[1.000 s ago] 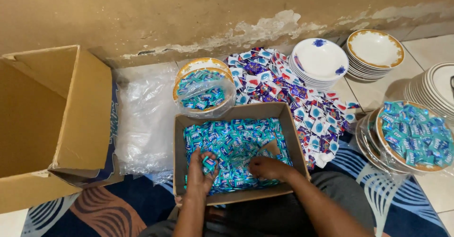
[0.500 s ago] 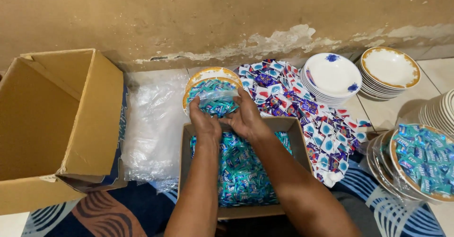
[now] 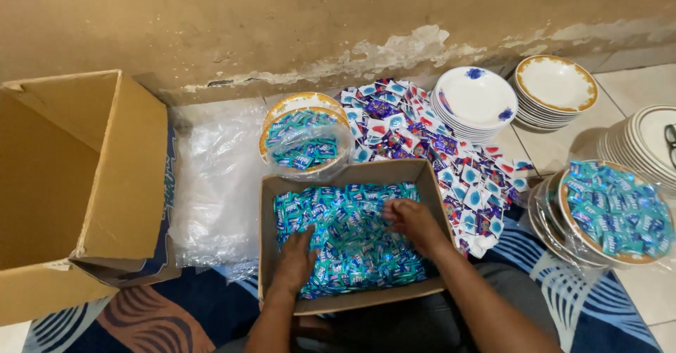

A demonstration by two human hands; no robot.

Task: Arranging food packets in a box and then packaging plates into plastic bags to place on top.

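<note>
hands: back from plate of sweets (image 3: 304, 138) | left hand (image 3: 296, 258), right hand (image 3: 412, 223) now down in sweets box (image 3: 271, 254)

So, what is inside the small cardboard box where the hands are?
The small cardboard box is full of blue-green sachets. The left hand and right hand rest in them. The sachets hide the box bottom.

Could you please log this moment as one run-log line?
left hand: in teal candy packets | right hand: same | shallow cardboard box: full | plastic-wrapped gold-rimmed plate: behind box
</note>
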